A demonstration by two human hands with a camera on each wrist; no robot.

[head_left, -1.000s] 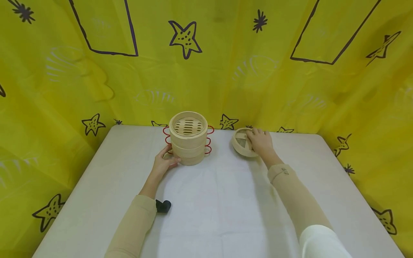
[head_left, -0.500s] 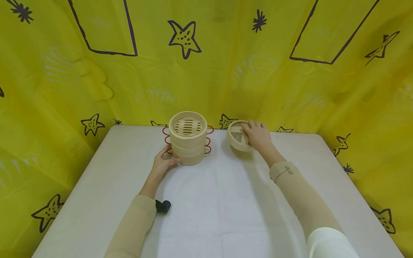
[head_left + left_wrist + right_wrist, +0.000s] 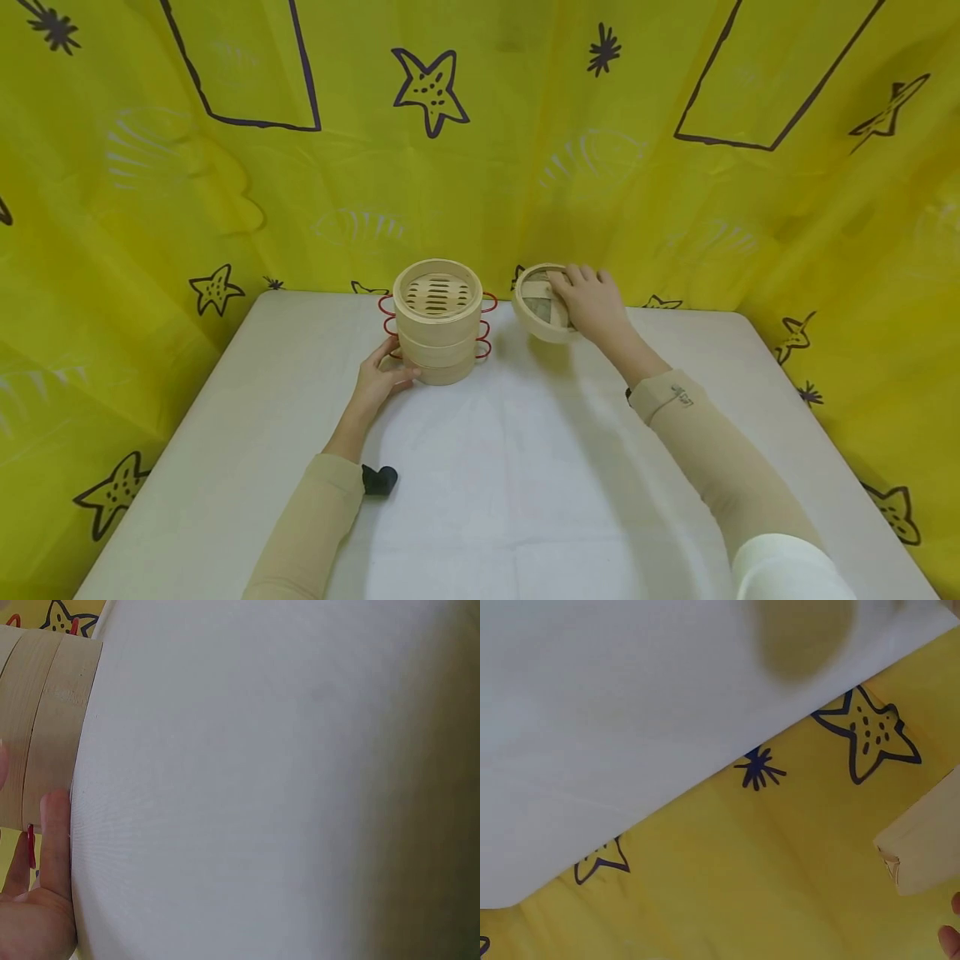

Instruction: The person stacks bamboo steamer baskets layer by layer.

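A stacked bamboo steamer (image 3: 437,333) with red looped handles stands at the table's back, left of centre, its slatted top tier uncovered. My left hand (image 3: 378,379) holds its lower left side, thumb at the front and fingers near a handle. In the left wrist view, fingers (image 3: 55,840) lie against the bottom tier (image 3: 60,727). My right hand (image 3: 596,307) grips the round bamboo lid (image 3: 551,332) by its top, holding it tilted above the table to the right of the steamer. The right wrist view catches only the lid's edge (image 3: 922,840) and fingertips (image 3: 950,941).
The white-covered table (image 3: 480,517) ends just behind the steamer, against a yellow curtain (image 3: 480,183) printed with starfish. A black object (image 3: 380,481) sits beside the left sleeve, at the wrist.
My right hand has raised the lid and carried it left and away from me, closer to the steamer. My left hand and the steamer have stayed in place.
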